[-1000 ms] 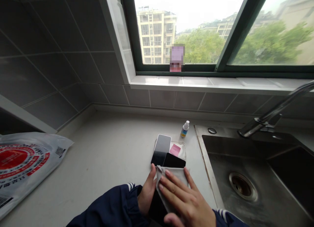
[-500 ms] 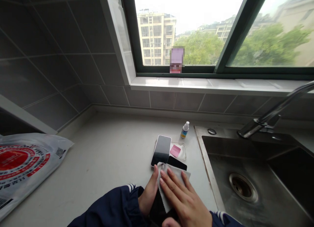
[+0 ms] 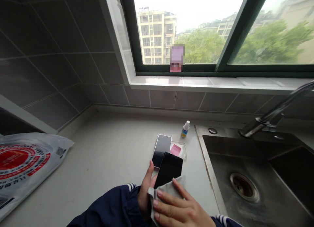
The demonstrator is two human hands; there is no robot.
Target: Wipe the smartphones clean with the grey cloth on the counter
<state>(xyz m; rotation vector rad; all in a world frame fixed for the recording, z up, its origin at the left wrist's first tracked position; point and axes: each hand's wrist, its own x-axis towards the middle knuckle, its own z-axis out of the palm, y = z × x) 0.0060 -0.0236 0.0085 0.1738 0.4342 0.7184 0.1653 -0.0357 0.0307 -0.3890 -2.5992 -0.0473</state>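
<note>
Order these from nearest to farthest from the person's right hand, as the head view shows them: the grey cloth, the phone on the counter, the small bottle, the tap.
1. Grey cloth: directly under the right hand.
2. Phone: ahead, on the counter.
3. Small bottle: beyond the phone, to its right.
4. Tap: far right, behind the sink.

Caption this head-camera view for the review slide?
Left hand holds a black smartphone; right hand presses a grey cleaning cloth against it beside a steel sink.
</note>
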